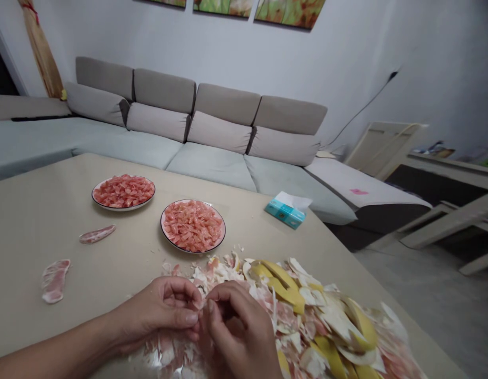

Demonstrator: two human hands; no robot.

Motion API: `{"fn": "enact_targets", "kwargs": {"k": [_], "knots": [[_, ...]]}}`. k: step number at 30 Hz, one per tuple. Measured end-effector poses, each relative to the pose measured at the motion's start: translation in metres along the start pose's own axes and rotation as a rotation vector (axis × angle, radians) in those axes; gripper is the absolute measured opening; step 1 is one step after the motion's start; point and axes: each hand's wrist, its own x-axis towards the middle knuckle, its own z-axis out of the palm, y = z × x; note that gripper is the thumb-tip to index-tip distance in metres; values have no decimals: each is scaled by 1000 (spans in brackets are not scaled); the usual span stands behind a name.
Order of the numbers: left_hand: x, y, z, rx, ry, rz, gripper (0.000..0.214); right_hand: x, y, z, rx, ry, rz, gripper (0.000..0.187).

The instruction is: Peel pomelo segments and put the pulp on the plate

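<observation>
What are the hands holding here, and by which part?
The left hand and right hand pinch a small pale scrap of pomelo between their fingertips. The fingers hide most of it, so the part gripped cannot be told.

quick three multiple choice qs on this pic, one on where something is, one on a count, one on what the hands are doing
1. Where is the tissue box?
A. On the sofa
B. On the table
C. On the floor

2. How many plates of pink fruit flesh are there?
A. One
B. Three
C. Two

3. What are the left hand and right hand doing?
A. Pinching together at the edge of the peel heap
B. Lying flat and apart
C. Holding a knife

Answers:
1. B, the box sits near the table's far edge.
2. C, a second plate sits beside the first, both piled with flesh.
3. A, the curled fingers of both hands meet over the heap's edge.
</observation>
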Motion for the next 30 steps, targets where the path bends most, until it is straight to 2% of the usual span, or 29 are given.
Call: {"fn": "enact_targets", "kwargs": {"k": [6,9,12,15,20,26,30], "knots": [[1,-3,-4,-3,-20,21,22,-5,9,5,107,18,172,10],[0,0,-3,-17,-6,15,21,-4,10,5,113,19,204,10],[0,4,1,-55,39,-13,25,0,5,2,76,-12,151,11],[0,4,1,-62,31,20,27,3,-1,1,50,-19,49,13],[2,-1,0,71,58,92,24,3,-1,4,41,-22,-15,13],[0,0,2,73,129,112,26,-1,3,6,54,0,71,12],[0,-1,2,44,112,135,24,-2,6,7,140,16,231,10]]}}
